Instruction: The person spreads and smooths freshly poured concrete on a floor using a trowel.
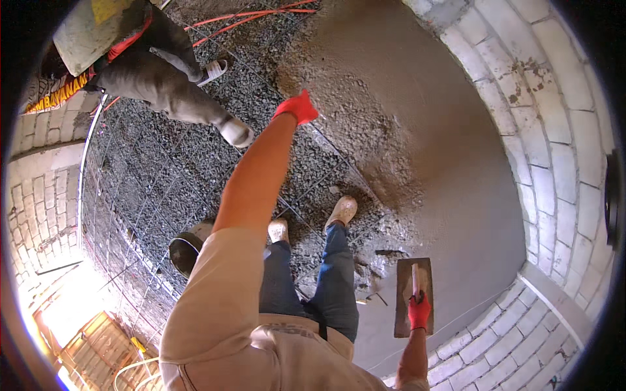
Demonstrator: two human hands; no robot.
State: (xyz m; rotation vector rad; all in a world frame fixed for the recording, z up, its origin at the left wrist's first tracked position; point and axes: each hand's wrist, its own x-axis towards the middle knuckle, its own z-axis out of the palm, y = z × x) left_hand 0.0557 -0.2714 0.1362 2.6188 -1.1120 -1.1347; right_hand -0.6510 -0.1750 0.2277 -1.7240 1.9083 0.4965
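My left arm reaches far forward, and my left hand (pixel 298 108) in a red glove is over the border between gravel and rough concrete. Its thumb and fingertips look apart, with nothing visible in them. At the lower right my right hand (pixel 419 311), also red-gloved, is wrapped round the pale handle of a rectangular dark hand float (pixel 405 281). The float lies over smooth grey wet concrete (pixel 469 215), near its rough edge. Coarse, unlevelled concrete (pixel 375 133) stretches between the smooth part and the gravel.
Dark gravel (pixel 169 156) under a grid of thin bars covers the left side. A bucket (pixel 186 251) stands by my left arm. A co-worker (pixel 163 85) is on the gravel at the upper left. Block walls (pixel 541 130) border the concrete. Orange tubes (pixel 254 13) lie at the top.
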